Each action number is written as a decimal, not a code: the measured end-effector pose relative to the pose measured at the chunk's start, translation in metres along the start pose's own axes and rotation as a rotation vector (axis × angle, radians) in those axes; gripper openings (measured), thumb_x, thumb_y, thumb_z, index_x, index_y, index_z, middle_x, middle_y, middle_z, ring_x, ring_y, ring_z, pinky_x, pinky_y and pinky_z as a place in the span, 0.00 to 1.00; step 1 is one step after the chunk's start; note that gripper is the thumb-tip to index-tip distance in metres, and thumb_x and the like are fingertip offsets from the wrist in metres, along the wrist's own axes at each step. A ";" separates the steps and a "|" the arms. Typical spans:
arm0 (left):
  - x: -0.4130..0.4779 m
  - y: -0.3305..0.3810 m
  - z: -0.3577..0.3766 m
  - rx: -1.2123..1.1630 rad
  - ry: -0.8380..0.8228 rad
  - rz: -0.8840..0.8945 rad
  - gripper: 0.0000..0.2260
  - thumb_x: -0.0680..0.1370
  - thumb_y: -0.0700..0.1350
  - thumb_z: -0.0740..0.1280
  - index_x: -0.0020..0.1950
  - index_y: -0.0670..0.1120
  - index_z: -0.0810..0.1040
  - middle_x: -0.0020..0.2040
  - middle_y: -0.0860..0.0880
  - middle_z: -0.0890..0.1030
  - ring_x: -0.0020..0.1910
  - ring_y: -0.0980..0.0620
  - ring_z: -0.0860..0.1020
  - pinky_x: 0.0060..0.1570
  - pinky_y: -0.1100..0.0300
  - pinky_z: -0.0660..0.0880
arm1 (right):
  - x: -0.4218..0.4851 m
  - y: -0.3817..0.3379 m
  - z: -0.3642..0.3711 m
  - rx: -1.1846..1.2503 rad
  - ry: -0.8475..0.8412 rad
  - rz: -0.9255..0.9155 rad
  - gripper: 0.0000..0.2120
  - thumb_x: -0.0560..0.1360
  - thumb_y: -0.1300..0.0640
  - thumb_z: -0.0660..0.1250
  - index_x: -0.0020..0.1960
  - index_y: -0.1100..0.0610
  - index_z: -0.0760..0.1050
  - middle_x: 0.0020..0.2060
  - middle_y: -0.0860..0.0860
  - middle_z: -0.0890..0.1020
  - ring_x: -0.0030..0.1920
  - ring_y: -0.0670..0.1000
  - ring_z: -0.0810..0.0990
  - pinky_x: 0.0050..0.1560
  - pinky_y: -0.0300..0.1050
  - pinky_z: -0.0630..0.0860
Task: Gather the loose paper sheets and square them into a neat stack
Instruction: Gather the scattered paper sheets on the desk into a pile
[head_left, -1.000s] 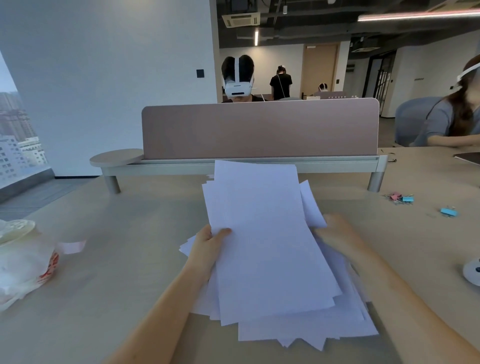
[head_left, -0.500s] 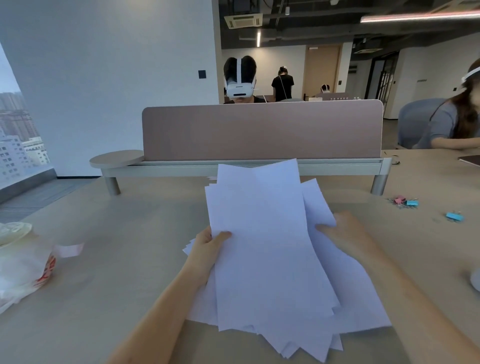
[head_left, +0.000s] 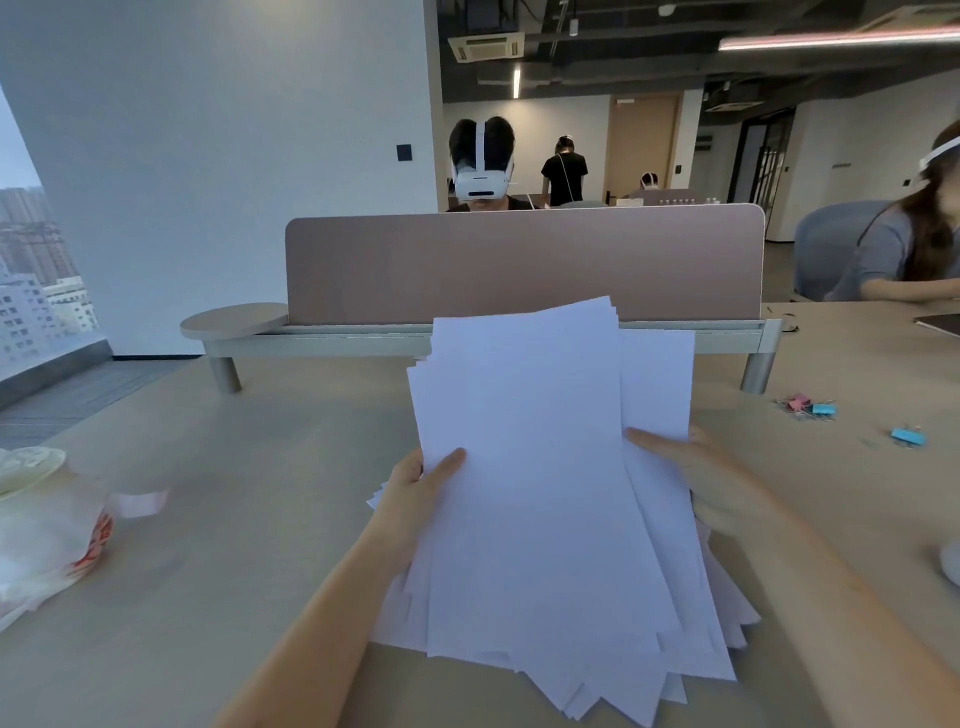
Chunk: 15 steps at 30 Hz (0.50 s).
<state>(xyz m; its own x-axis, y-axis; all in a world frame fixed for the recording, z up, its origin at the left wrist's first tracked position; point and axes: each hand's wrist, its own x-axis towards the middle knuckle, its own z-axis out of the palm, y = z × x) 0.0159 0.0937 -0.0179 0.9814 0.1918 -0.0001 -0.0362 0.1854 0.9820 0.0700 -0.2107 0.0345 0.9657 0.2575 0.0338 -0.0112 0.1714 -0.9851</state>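
Note:
A thick bunch of white paper sheets (head_left: 540, 493) is tilted up off the beige desk (head_left: 260, 519), its far end raised toward the divider. The sheets are fanned and uneven, with corners sticking out at the near bottom and on the right. My left hand (head_left: 415, 493) grips the bunch's left edge, thumb lying on the top sheet. On the right edge my right hand (head_left: 711, 483) holds the bunch, thumb on top, fingers hidden behind the paper.
A pink desk divider (head_left: 524, 265) on a raised shelf (head_left: 332, 338) stands just beyond the paper. A white bag with a lidded cup (head_left: 36, 525) sits at the left. Pink and blue binder clips (head_left: 810, 408) lie at the right. Other people sit behind and to the right.
Both hands have lifted the bunch higher and tilted its far end up toward the divider. The sheets have drawn closer together on the right side.

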 end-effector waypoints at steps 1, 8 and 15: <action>-0.001 0.001 0.001 -0.017 -0.030 0.010 0.14 0.85 0.44 0.69 0.70 0.42 0.81 0.63 0.43 0.88 0.61 0.40 0.87 0.63 0.39 0.82 | -0.002 0.001 0.001 0.030 -0.025 0.009 0.17 0.77 0.61 0.69 0.66 0.58 0.79 0.62 0.55 0.85 0.63 0.57 0.83 0.70 0.58 0.73; -0.004 0.003 0.012 -0.015 0.023 0.098 0.35 0.82 0.41 0.73 0.78 0.68 0.59 0.64 0.48 0.86 0.60 0.45 0.87 0.59 0.45 0.84 | 0.000 0.011 0.028 -0.046 -0.058 0.107 0.25 0.73 0.35 0.71 0.67 0.42 0.77 0.65 0.39 0.81 0.65 0.41 0.79 0.70 0.49 0.70; -0.013 0.015 0.007 -0.118 -0.100 -0.100 0.11 0.82 0.42 0.72 0.64 0.42 0.85 0.58 0.43 0.90 0.53 0.44 0.90 0.53 0.47 0.87 | 0.004 0.012 0.058 -0.234 0.068 -0.174 0.22 0.74 0.46 0.75 0.67 0.44 0.77 0.57 0.39 0.86 0.58 0.42 0.85 0.56 0.43 0.79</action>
<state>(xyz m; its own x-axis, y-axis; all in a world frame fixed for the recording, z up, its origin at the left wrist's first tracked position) 0.0041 0.0868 -0.0020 0.9949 0.0710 -0.0721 0.0466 0.3113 0.9492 0.0584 -0.1522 0.0330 0.9630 0.1782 0.2023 0.2089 -0.0186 -0.9778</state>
